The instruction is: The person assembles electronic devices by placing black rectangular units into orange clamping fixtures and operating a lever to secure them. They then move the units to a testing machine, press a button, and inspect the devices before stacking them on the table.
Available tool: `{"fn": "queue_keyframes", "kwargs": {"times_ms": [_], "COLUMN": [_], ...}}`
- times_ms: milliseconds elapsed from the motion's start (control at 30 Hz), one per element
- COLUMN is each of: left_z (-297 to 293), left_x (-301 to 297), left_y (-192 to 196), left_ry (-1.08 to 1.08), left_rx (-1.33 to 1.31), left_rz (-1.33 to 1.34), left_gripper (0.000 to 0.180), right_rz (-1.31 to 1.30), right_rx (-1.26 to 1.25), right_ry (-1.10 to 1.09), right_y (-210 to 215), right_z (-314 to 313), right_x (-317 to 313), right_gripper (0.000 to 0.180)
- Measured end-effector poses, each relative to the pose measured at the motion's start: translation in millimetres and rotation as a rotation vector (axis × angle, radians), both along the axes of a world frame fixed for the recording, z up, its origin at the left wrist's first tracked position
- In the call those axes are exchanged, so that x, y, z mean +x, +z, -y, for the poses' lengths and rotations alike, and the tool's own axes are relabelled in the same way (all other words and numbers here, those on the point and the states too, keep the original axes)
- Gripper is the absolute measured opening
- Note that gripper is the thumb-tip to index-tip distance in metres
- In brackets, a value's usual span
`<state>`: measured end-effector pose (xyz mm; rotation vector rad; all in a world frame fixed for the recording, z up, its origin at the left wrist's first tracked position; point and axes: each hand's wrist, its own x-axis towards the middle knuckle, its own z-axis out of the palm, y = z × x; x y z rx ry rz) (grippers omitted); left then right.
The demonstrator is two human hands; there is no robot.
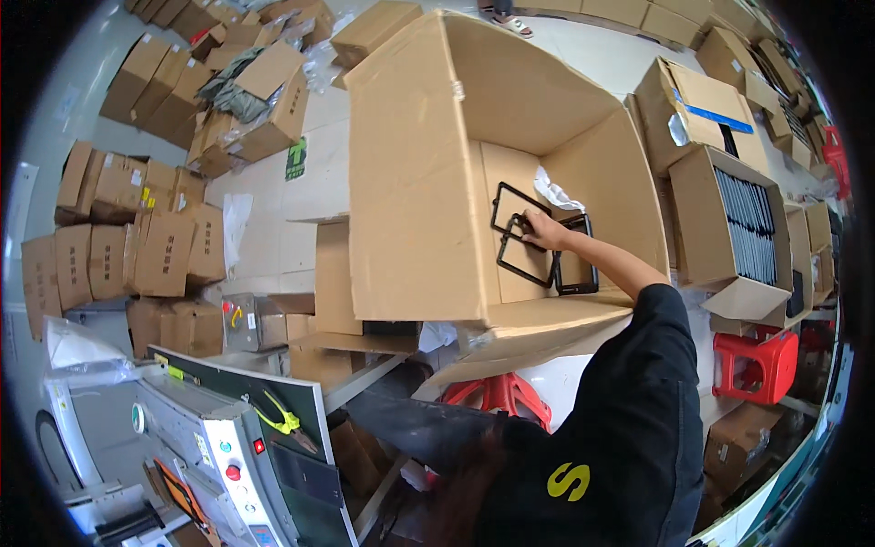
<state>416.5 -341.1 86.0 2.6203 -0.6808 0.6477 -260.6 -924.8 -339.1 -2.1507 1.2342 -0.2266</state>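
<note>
My right arm reaches down into a large open cardboard box (415,182). Inside it, my right hand (545,231) has its fingers closed on the edge of a black rectangular frame (525,272). Another black frame (497,206) lies against it on the far side. A third black frame (594,270), which looks deeper, sits to the right, partly under my wrist. Crumpled white wrapping (556,191) lies beyond my fingers at the box wall. My left hand does not show.
At the left front stands a machine panel with buttons (233,474), yellow-handled pliers (281,416) beside it. A carton of stacked dark flat pieces (747,223) and a red stool (756,365) are on the right. Stacked cartons (164,251) line the left.
</note>
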Motion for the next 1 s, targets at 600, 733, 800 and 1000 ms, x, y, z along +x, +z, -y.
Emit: {"fn": "queue_keyframes", "kwargs": {"times_ms": [600,733,800,1000], "left_z": [-32.0,-42.2,-43.9,22.5], "left_x": [118.2,153.4,169.0,123.3], "left_y": [-16.6,-28.9,-35.2,-7.4], "left_ry": [0.202,0.237,0.180,0.147], "left_rx": [-0.537,-0.410,-0.508,-0.691], "left_rz": [-0.110,-0.185,-0.290,-0.522], "left_gripper": [0.080,0.081,0.085,0.084], "right_rz": [0.156,0.650,0.611,0.586], "right_rx": [-0.855,-0.789,-0.857,-0.364], "right_ry": [-0.384,-0.302,-0.149,-0.025], "right_y": [363.7,398.7,419.0,485.0], "right_z": [12.1,10.3,-13.2,-147.4], "right_x": [-3.7,60.6,93.0,173.3], "right_gripper": [0.040,0.037,0.034,0.018]}}
